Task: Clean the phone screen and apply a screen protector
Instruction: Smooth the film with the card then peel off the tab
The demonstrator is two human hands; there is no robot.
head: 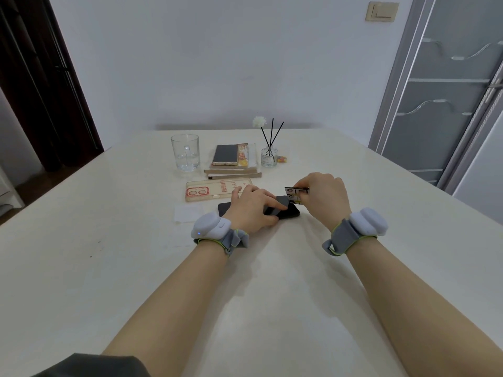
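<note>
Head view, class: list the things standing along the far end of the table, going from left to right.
Glass mug → gold phone lying on books → reed diffuser bottle.

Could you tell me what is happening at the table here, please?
A person is working on a black phone lying flat on the table. Their left hand presses it down while the right hand pinches a small printed card at its right end. A clear phone case lies just beyond.
</note>
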